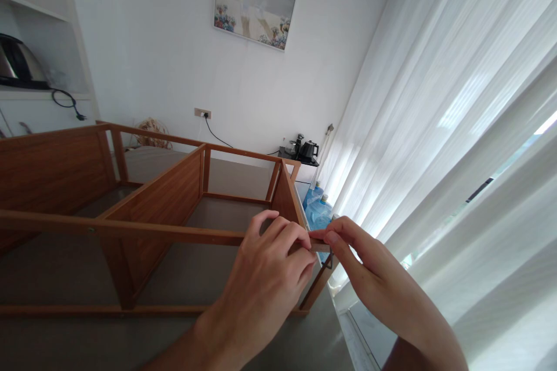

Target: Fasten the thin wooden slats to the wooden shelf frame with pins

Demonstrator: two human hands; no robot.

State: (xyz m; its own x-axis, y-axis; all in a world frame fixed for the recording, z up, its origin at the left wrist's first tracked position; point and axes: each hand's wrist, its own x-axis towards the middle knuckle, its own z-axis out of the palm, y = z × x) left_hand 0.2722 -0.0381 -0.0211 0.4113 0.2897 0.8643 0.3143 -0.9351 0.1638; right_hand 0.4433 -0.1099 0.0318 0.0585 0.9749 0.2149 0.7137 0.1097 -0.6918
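Observation:
A reddish-brown wooden frame with panels and rails stretches across the view. My left hand is closed over its near top rail by the right corner, fingers curled on the wood. My right hand meets the end of that rail, its thumb and fingers pinched together. Just below those fingertips a thin bent metal hex key shows at the rail end; its upper part is hidden by the fingers. A wooden end panel runs back from this corner.
White curtains hang close on the right. Beyond the corner stand blue water bottles and a small cabinet bearing a black kettle. Another kettle sits on a left shelf. A power cord hangs from the wall socket.

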